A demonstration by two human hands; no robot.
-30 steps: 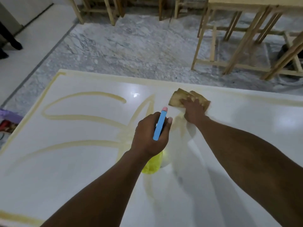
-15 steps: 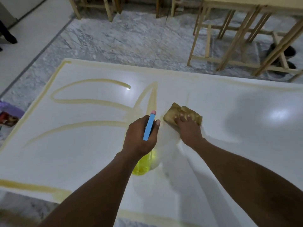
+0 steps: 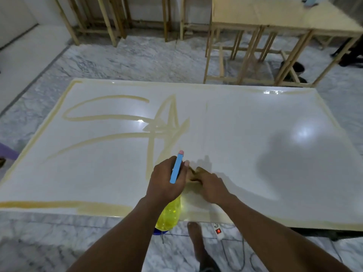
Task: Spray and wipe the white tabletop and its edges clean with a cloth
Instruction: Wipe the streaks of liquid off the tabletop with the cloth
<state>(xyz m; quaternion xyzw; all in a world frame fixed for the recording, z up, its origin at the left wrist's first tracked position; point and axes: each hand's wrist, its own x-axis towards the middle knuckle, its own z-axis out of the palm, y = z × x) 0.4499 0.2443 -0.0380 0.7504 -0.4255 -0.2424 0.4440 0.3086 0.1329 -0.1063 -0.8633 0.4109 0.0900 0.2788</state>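
Observation:
The white tabletop (image 3: 245, 134) carries yellowish smear lines across its left half and along its edges. My left hand (image 3: 167, 181) grips a spray bottle (image 3: 170, 213) with a yellow body and a blue trigger head tipped in pink, held over the near edge. My right hand (image 3: 210, 187) presses a tan cloth (image 3: 193, 173) flat on the tabletop just right of the bottle. The cloth is mostly hidden under my fingers and behind my left hand.
Wooden table frames (image 3: 255, 52) stand beyond the far edge on the marble floor (image 3: 127, 59). A white power strip (image 3: 218, 230) with a red switch and its cable lie on the floor under the near edge, beside my bare foot (image 3: 196, 238).
My right hand has dragged the cloth from mid-table back toward the near edge, next to the bottle. The view has pulled back, so the whole tabletop shows.

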